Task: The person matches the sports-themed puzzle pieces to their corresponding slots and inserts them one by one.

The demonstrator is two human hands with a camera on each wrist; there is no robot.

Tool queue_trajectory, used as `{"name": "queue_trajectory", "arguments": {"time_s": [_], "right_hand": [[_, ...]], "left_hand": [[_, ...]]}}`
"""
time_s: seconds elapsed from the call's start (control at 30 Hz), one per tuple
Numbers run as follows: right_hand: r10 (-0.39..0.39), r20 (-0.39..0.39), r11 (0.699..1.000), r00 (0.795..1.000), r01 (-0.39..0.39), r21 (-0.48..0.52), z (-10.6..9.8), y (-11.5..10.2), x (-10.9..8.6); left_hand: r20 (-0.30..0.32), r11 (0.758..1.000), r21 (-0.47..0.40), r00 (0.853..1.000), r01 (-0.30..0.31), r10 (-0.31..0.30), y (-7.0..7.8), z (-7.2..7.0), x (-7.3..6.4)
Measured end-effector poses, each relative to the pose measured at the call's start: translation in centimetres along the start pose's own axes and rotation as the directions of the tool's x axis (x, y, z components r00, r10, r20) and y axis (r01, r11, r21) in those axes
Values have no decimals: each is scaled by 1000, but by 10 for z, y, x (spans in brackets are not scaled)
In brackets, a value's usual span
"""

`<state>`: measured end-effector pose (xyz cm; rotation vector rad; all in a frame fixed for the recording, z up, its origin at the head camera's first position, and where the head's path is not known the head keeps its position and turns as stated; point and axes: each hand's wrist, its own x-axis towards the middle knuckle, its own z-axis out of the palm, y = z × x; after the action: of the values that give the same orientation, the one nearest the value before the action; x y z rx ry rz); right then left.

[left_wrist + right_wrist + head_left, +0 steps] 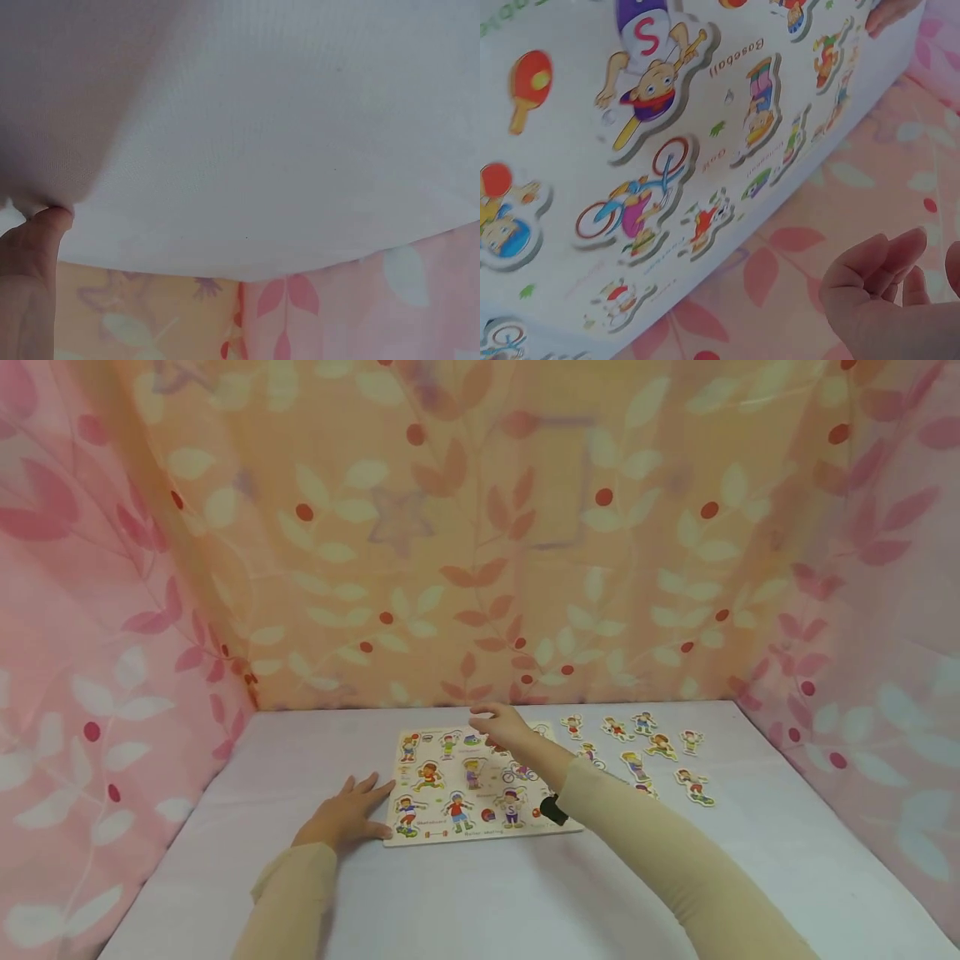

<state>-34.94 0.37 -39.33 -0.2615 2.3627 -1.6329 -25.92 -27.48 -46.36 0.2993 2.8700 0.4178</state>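
Puzzle board: 1, wooden (442, 789), mid-counter, toward the far side; near edge faces six o'clock.
Board figures: about 11 sports figures (429, 775), taking the head and right wrist views together; a few are half covered by hand and sleeve, so the count may be off.
Loose pieces: 9 cut-out figures (662, 746) in view, spread from two to three o'clock of the board; one partly behind the right sleeve (660, 852).
Hands: 2.
Left hand (345, 808): at nine o'clock, fingers spread apart, touching the board's left edge; thumb by the corner at eight o'clock.
Right hand (510, 728): raised over the board's far part, about one o'clock; fingers loosely bent, thumb apart, nothing seen in the grasp.
Dark object: 1 (553, 810), beside the right cuff, covering a bit of the board at four o'clock.
Cloth walls: 3; orange backdrop (480, 568) at twelve, pink panels (97, 627) at nine and three.
Room: counter (420, 902) runs wide at six and nine o'clock; only a narrow strip at twelve, board to backdrop.
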Motion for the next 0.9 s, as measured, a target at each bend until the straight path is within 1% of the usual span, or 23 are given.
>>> {"name": "queue_trajectory", "arguments": {"time_s": [0.2,0.4,0.53,0.67,0.73,0.9], "right_hand": [[-11,-32,999,999,9,-35,-21,3,-9],[-6,-56,999,998,4,-35,-43,7,-19],[-9,-55,1000,998,8,-21,-55,9,-24],[-7,-53,1000,999,7,-10,-67,11,-31],[-5,-49,1000,999,4,-26,-73,11,-35],[3,-42,998,999,-6,-66,-86,12,-44]], "left_hand": [[7,1000,-1,1000,3,-3,-4,3,1],[4,1000,2,1000,-4,4,-4,3,4],[2,1000,-3,1000,1,-1,-4,3,4],[7,1000,-16,1000,-7,7,-3,3,4],[4,1000,-20,1000,-14,14,-3,3,3],[-20,999,13,999,-35,35,-6,3,2]]}}
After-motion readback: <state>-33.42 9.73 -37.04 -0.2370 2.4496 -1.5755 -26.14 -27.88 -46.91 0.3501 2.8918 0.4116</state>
